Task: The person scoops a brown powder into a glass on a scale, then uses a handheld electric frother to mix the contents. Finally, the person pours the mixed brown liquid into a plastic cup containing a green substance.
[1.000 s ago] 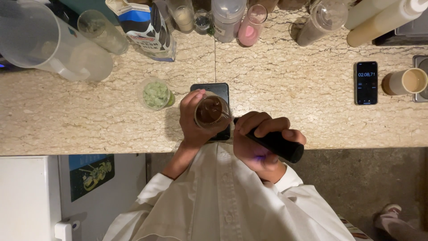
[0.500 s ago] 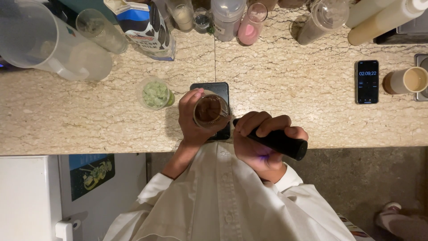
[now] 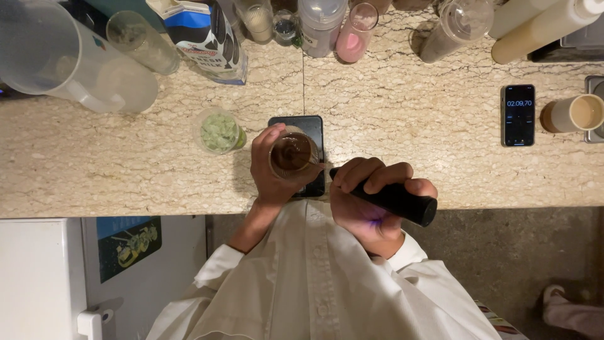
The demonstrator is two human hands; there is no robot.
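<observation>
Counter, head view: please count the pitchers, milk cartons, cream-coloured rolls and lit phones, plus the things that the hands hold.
Clear pitcher: 1
Milk carton: 1
Cream rolls: 2
Lit phone: 1
Glass of brown drink, in left hand: 1
Black stick tool, in right hand: 1
Total: 7
</observation>
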